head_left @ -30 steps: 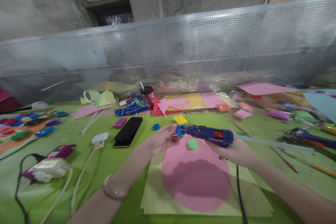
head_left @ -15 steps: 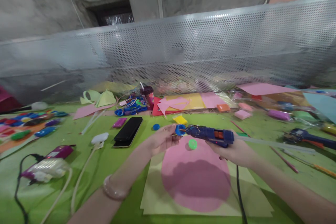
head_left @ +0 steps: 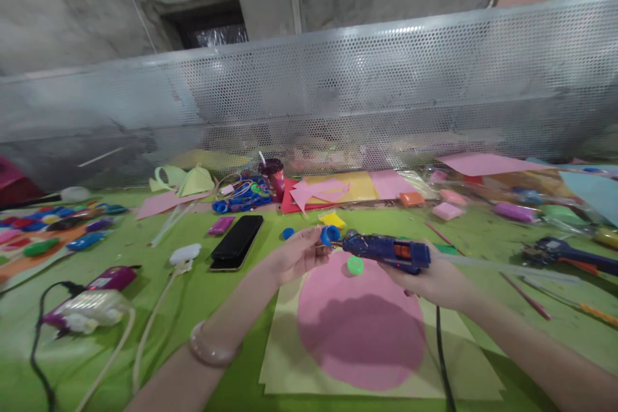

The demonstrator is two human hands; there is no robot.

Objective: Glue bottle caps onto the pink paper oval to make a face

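Note:
My left hand (head_left: 299,256) pinches a small blue bottle cap (head_left: 331,235) and holds it up above the table. My right hand (head_left: 425,280) grips a blue glue gun (head_left: 389,251) with an orange trigger; its nozzle points left and touches the cap. A clear glue stick sticks out of the gun's back to the right. Below the gun a green cap (head_left: 355,264) lies on a pink paper circle (head_left: 360,328), which rests on a pale yellow sheet (head_left: 290,364). A second blue cap (head_left: 288,232) lies on the green table beyond my left hand.
A black phone (head_left: 236,242) and a purple block lie left of my hands. Chargers and cables (head_left: 87,312) trail at the near left. Coloured paper, scissors and a cup line the mesh fence (head_left: 338,103). Another glue gun (head_left: 570,252) lies at right.
Cap and glue gun nozzle have risen slightly; otherwise my hands hold the same pose.

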